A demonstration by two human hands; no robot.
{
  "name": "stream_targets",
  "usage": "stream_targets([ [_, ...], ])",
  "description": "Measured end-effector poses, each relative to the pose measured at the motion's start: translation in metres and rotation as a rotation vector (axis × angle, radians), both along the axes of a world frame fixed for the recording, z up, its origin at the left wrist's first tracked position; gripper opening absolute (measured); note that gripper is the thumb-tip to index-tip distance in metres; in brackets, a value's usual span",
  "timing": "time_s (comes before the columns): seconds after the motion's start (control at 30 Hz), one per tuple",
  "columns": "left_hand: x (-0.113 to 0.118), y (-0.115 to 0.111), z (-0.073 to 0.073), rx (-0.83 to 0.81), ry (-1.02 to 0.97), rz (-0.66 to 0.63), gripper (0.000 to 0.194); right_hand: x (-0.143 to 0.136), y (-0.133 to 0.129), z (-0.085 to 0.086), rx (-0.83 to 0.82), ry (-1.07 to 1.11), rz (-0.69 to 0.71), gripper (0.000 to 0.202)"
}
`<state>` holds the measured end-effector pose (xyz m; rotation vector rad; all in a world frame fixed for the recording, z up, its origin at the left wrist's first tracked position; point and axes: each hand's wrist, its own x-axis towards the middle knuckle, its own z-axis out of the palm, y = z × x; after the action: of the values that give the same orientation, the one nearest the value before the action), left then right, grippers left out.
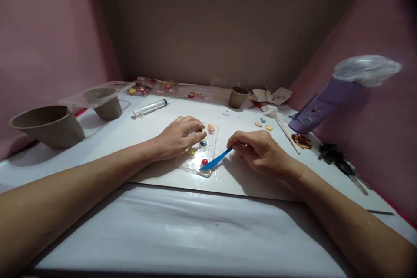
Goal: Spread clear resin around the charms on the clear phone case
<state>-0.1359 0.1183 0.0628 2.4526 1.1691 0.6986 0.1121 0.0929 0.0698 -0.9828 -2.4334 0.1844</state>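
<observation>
A clear, glossy rectangular piece [211, 150] lies flat on the white board, with small charms on it: a red round one [205, 162], a yellow one [191, 150], a dark blue one [203, 143] and a pink-orange one [211, 127]. My left hand [182, 137] reaches over its left side, thumb and forefinger apart near the dark blue charm; its other fingers are partly hidden. Pinched in my right hand [260, 150] is a blue plastic knife [216, 160]. The blade tip reaches the near edge of the clear piece, just below the red charm.
A syringe [151, 108] lies behind my left hand. Brown pots [48, 128] stand at left, another pot [238, 97] at the back. To the right are loose charms [268, 127], a wooden stick [288, 134] and a tilted purple tumbler [322, 104] topped with plastic.
</observation>
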Motion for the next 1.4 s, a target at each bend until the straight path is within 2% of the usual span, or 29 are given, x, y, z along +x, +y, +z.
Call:
stream_targets([
  [0.6,0.0013,0.0002,-0.0014,-0.001,0.005,0.007,0.035,-0.001,-0.0011,0.0,-0.029,-0.024,-0.007,0.021],
  [0.87,0.0011,0.0005,-0.0018,0.005,0.004,0.002,0.035,-0.0005,-0.0001,0.0008,-0.093,0.103,0.023,0.021],
  [1.07,0.0009,0.0008,-0.0022,-0.003,-0.01,0.01,0.036,-0.0007,0.0,0.0032,-0.257,0.209,-0.005,0.016],
  [1.27,0.0008,0.0005,-0.0001,-0.024,-0.038,0.018,0.038,0.0011,0.0041,0.0035,-0.274,0.301,-0.012,0.013],
  [1.4,0.0006,-0.0003,0.0017,-0.046,-0.07,0.036,0.043,0.0026,0.0053,0.0021,-0.259,0.274,-0.028,0.014],
])
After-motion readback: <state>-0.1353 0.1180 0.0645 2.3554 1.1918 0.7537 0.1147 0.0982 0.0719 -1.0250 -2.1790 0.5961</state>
